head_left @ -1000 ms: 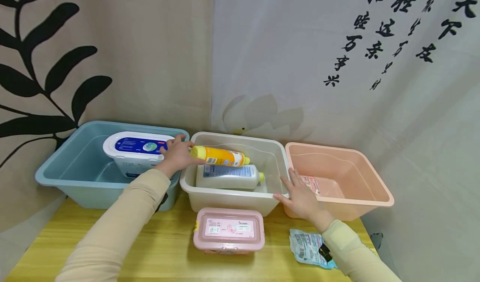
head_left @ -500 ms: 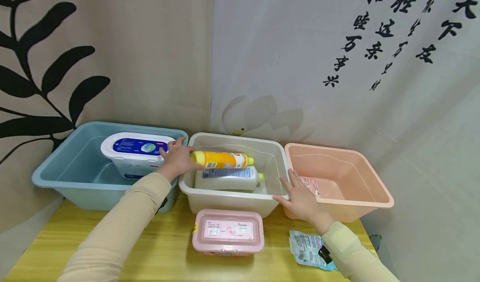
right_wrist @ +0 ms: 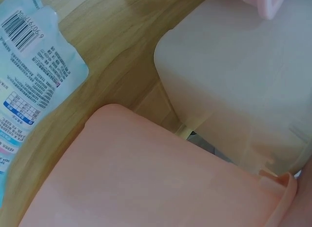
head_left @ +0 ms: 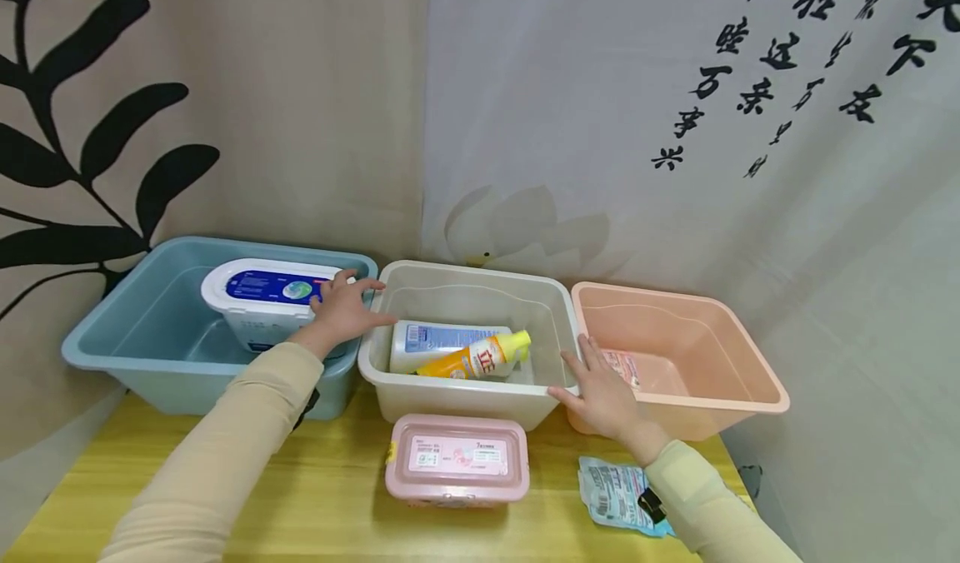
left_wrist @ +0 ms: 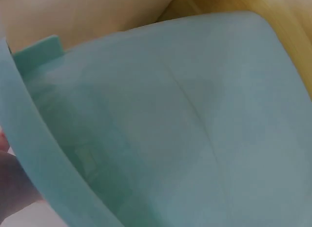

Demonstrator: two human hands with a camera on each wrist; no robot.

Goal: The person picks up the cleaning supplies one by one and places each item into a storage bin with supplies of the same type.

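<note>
My left hand spreads its fingers over the space between the blue bin and the off-white bin, holding nothing. Beside it, a white lidded tub with a blue label sits in the blue bin. A yellow-orange bottle with a yellow cap lies slanted across a white bottle inside the off-white bin. My right hand rests at that bin's right rim, fingers extended, next to the peach bin. The left wrist view is mostly the blue bin's outer wall.
A pink lidded box stands on the wooden table before the off-white bin. A light-blue pouch lies by the right forearm, partly covered by it. Something with a pink-and-white label is in the peach bin. A printed curtain hangs behind.
My left hand has let go of the yellow-orange bottle, which has dropped from rim height onto the white bottle. The left hand has drawn slightly left. The right hand has stayed at the rim.
</note>
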